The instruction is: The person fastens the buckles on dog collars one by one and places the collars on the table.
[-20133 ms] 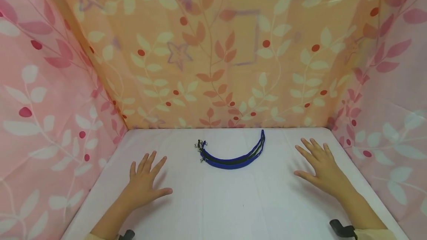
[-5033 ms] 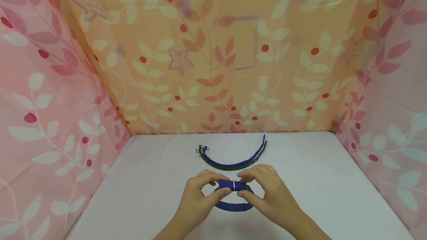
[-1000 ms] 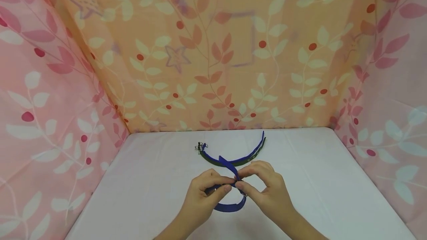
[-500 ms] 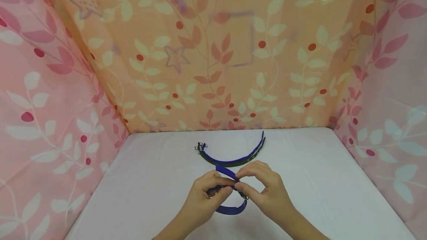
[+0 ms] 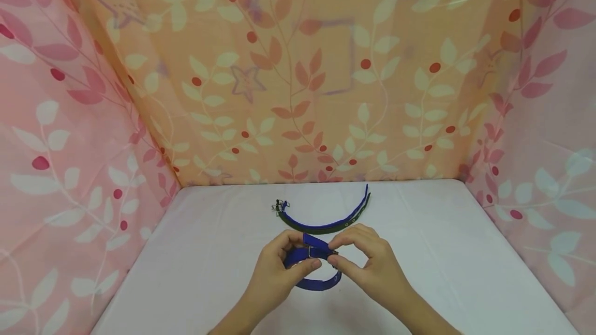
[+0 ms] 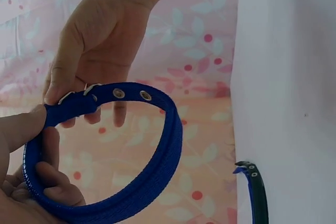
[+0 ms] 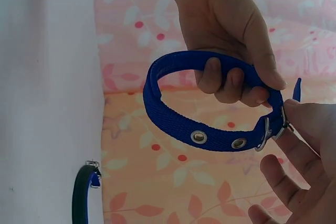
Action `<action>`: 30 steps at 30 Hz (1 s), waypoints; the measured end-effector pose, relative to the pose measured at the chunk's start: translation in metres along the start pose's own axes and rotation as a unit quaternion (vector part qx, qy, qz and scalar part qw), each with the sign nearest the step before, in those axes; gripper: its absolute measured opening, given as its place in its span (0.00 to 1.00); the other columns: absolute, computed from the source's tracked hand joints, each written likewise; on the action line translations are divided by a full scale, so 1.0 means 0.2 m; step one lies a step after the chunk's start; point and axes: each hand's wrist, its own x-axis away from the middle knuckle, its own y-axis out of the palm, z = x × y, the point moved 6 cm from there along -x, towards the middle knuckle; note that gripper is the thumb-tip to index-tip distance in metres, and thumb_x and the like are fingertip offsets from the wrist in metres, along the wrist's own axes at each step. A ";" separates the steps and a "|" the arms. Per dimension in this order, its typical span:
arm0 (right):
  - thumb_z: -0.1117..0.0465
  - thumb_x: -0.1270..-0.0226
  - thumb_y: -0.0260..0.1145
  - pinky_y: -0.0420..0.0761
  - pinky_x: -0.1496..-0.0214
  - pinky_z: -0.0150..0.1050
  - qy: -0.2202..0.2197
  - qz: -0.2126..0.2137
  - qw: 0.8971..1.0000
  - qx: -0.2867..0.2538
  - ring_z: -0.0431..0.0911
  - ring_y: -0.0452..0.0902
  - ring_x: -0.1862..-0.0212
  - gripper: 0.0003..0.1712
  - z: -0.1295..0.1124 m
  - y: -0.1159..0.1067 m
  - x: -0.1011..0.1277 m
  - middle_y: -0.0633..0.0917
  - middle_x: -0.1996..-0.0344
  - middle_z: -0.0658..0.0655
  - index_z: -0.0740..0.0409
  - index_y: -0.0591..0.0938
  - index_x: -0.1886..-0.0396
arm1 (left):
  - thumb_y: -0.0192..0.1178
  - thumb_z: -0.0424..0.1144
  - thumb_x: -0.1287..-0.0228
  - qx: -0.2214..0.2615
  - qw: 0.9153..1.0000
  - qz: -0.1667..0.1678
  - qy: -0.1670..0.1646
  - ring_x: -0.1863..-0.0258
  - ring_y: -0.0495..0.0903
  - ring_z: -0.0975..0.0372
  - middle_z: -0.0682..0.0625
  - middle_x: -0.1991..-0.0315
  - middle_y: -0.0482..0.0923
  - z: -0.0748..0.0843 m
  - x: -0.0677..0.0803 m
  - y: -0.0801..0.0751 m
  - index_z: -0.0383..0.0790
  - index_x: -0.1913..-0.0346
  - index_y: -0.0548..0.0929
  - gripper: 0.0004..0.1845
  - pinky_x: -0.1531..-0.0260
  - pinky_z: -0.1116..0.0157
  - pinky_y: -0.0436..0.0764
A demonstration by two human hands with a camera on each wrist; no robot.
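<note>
A blue pet collar with metal eyelets and a metal buckle is bent into a closed loop above the table. My left hand pinches it left of the buckle between thumb and fingers, the other fingers curled inside the loop. At the buckle end, my right hand pinches the strap with thumb and index finger, its remaining fingers held away. The loose strap tip sticks up behind the buckle. How far it is threaded I cannot tell.
Behind my hands, a dark green collar and a blue one lie curved together on the white table, metal fittings at their left ends. Patterned cloth walls stand at the back and both sides.
Since 20 seconds ago, one blue collar has come off the pile into my hands and been looped. In the last second its buckle turned toward the head camera and the raised tip came lower.
</note>
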 end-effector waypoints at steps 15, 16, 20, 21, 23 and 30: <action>0.74 0.53 0.81 0.71 0.38 0.32 -0.100 0.047 0.994 -0.002 0.43 0.82 0.52 0.30 -0.06 -0.01 -0.01 0.90 0.58 0.48 0.50 0.88 0.49 | 0.75 0.44 0.40 -0.007 1.000 0.001 -0.001 0.56 0.87 0.58 0.51 0.56 0.83 0.00 0.00 -0.01 0.54 0.51 0.89 0.14 0.53 0.66 0.86; 0.74 0.53 0.80 0.71 0.37 0.32 -0.105 0.047 0.993 -0.001 0.43 0.82 0.52 0.29 -0.06 -0.01 -0.01 0.89 0.58 0.48 0.51 0.87 0.49 | 0.75 0.44 0.40 -0.006 1.000 0.004 0.000 0.55 0.87 0.58 0.51 0.56 0.83 0.00 0.00 -0.01 0.55 0.52 0.89 0.14 0.54 0.66 0.86; 0.72 0.51 0.79 0.70 0.36 0.34 -0.127 0.053 0.990 0.006 0.44 0.82 0.54 0.27 -0.07 -0.02 -0.01 0.89 0.59 0.50 0.52 0.88 0.49 | 0.76 0.41 0.42 -0.004 1.000 0.019 0.006 0.56 0.87 0.58 0.51 0.58 0.84 0.01 0.01 -0.02 0.54 0.52 0.90 0.14 0.55 0.65 0.87; 0.72 0.50 0.79 0.70 0.36 0.34 -0.132 0.055 0.990 0.009 0.44 0.82 0.54 0.26 -0.08 -0.02 -0.01 0.89 0.59 0.50 0.52 0.88 0.49 | 0.76 0.41 0.42 -0.004 1.000 0.022 0.007 0.56 0.87 0.58 0.51 0.58 0.84 0.01 0.01 -0.02 0.54 0.52 0.90 0.14 0.55 0.65 0.87; 0.72 0.51 0.78 0.70 0.36 0.35 -0.138 0.057 0.989 0.016 0.43 0.81 0.55 0.25 -0.08 -0.03 -0.02 0.88 0.60 0.49 0.52 0.88 0.50 | 0.76 0.40 0.42 -0.003 1.000 0.024 0.007 0.55 0.87 0.58 0.51 0.58 0.84 0.02 0.01 -0.02 0.54 0.52 0.90 0.14 0.55 0.66 0.87; 0.69 0.50 0.76 0.67 0.33 0.39 -0.156 0.059 0.985 0.041 0.42 0.79 0.56 0.22 -0.09 -0.03 -0.01 0.87 0.64 0.46 0.50 0.89 0.54 | 0.75 0.40 0.41 0.012 1.000 0.016 -0.008 0.55 0.88 0.58 0.49 0.56 0.84 0.01 0.02 -0.01 0.51 0.51 0.89 0.14 0.54 0.66 0.86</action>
